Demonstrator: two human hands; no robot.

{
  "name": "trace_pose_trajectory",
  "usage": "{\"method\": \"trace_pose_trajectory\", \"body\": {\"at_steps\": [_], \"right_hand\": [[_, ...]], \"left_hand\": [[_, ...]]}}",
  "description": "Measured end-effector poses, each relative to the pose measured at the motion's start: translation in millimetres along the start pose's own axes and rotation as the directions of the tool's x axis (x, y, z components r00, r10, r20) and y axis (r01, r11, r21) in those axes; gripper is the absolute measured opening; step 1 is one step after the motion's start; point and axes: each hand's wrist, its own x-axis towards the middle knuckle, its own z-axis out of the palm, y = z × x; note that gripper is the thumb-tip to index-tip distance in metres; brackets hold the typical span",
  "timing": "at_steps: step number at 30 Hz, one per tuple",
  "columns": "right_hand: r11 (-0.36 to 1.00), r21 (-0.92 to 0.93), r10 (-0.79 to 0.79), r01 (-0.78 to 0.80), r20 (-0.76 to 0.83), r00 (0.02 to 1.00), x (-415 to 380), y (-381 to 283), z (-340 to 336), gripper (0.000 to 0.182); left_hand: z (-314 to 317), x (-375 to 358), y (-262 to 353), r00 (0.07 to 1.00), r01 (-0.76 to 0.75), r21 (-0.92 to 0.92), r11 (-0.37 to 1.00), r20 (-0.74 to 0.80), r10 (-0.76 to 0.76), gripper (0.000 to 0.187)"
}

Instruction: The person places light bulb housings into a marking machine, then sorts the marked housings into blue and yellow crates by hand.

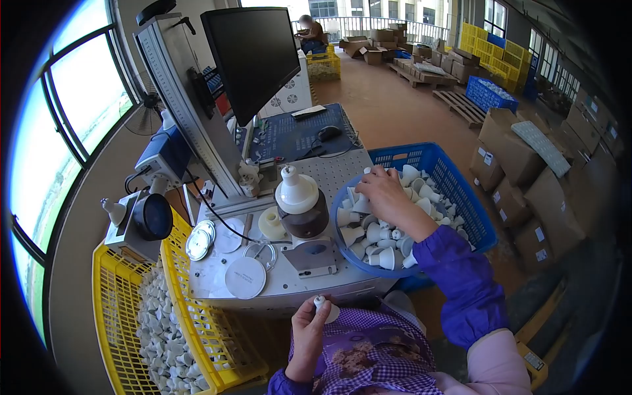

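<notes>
My left hand (308, 334), low in front of the purple checked apron, pinches a small white plastic lamp housing (332, 313) by its narrow end. My right hand (383, 192) reaches into a round blue basin (342, 240) heaped with white lamp housings (382, 234). Its fingers are curled down over a white lamp housing (361, 203) at the basin's far left; the fingertips are partly hidden. Left of the basin, a larger white lamp body (296, 192) stands upright on a dark round holder (305, 220) fixed to the metal worktable (316, 286).
A blue crate (471, 217) sits under and behind the basin. Metal discs (245, 276) lie on the table beneath a lens head (153, 217). A monitor (250, 59) rises behind. Yellow crates (105, 316) of small white parts stand left. Cardboard boxes (520, 158) line the right.
</notes>
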Motion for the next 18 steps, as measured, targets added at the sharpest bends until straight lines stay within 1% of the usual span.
{"method": "trace_pose_trajectory", "body": {"at_steps": [4, 6, 7, 9, 10, 12, 13, 15, 16, 18], "right_hand": [[0.999, -0.027, -0.019, 0.02, 0.014, 1.0, 4.6, 10.8, 12.2, 0.028], [0.993, -0.051, -0.103, 0.106, 0.06, 0.993, 7.9, 12.0, 6.0, 0.025], [0.993, -0.051, -0.106, 0.109, 0.058, 0.993, 8.5, 10.7, 0.4, 0.025], [0.99, 0.061, -0.128, 0.125, 0.061, 0.99, 5.4, 7.1, -16.5, 0.023], [0.99, 0.059, -0.129, 0.125, 0.065, 0.99, 3.8, 3.4, -25.6, 0.023], [0.971, 0.24, -0.069, 0.018, 0.206, 0.976, 1.0, -4.5, -38.2, 0.023], [0.971, 0.24, -0.065, 0.014, 0.206, 0.976, 0.0, -5.5, -38.3, 0.023], [0.875, 0.458, -0.043, -0.158, 0.398, 0.916, -1.2, -8.1, -37.9, 0.026], [0.874, 0.461, -0.045, -0.156, 0.396, 0.917, -2.6, -9.9, -37.1, 0.026], [0.874, 0.475, -0.062, -0.101, 0.315, 0.947, -6.1, -13.3, -34.8, 0.03]], "left_hand": [[-1.1, -3.8, -0.9, 1.0, -0.001, -0.003, 1.0, 0.004, 0.001, 0.018], [-3.4, -5.6, -2.3, 1.0, 0.012, -0.006, 1.0, -0.014, -0.012, 0.017], [-4.2, -6.3, -2.2, 1.0, 0.009, -0.007, 1.0, -0.016, -0.009, 0.017], [-4.5, -8.3, -3.1, 0.999, 0.02, -0.013, 1.0, -0.028, -0.02, 0.016], [-4.1, -8.7, -4.2, 0.999, 0.022, -0.016, 1.0, -0.028, -0.022, 0.016], [-3.4, -9.1, -6.0, 0.999, 0.04, -0.044, 0.998, -0.012, -0.04, 0.016], [-2.0, -9.6, -5.7, 0.999, 0.042, -0.042, 0.998, -0.009, -0.042, 0.016], [1.0, -10.1, -3.6, 1.0, 0.029, -0.025, 0.999, 0.012, -0.028, 0.016], [0.3, -10.3, -3.1, 1.0, 0.027, -0.023, 0.999, 0.011, -0.026, 0.016], [-1.2, -11.1, -3.2, 0.999, 0.037, -0.036, 0.999, 0.034, -0.036, 0.017]]}}
